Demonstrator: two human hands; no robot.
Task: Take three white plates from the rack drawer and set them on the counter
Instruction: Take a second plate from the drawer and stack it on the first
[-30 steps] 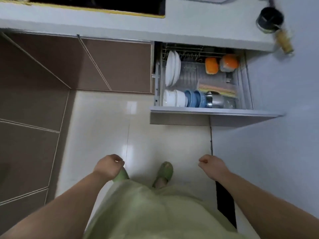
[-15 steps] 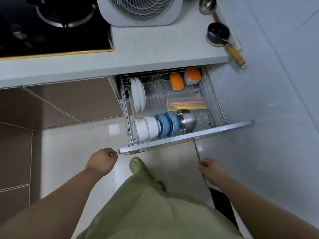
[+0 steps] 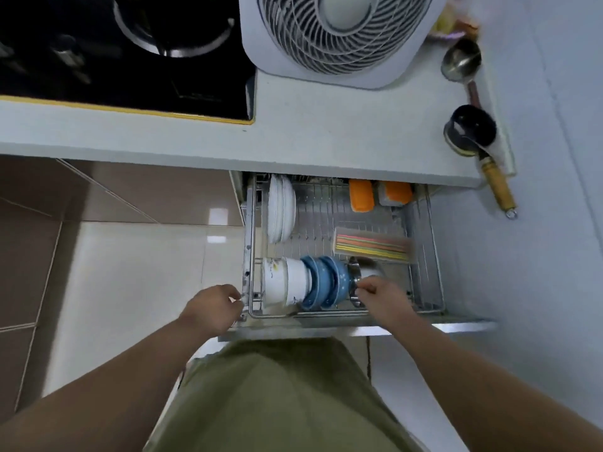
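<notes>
Several white plates (image 3: 280, 208) stand on edge at the back left of the open wire rack drawer (image 3: 432, 256), under the pale counter (image 3: 326, 128). My left hand (image 3: 212, 308) is loosely curled at the drawer's front left corner, with its fingertips by the side rail. My right hand (image 3: 385, 300) reaches over the drawer's front edge, fingers curled, tips beside a steel bowl (image 3: 367, 272). Neither hand holds a plate, and both are well in front of the plates.
White bowls (image 3: 284, 282) and blue bowls (image 3: 326, 282) fill the drawer's front row. Orange containers (image 3: 360, 195) and a box of coloured sticks (image 3: 372, 244) lie further back. A fan (image 3: 339, 37), black stove (image 3: 124, 53), ladle (image 3: 461, 60) and black cup (image 3: 470, 128) occupy the counter.
I have stepped up to the drawer, so it now lies right below me. Both hands rose from beside my legs to its front edge, the right one over the rack.
</notes>
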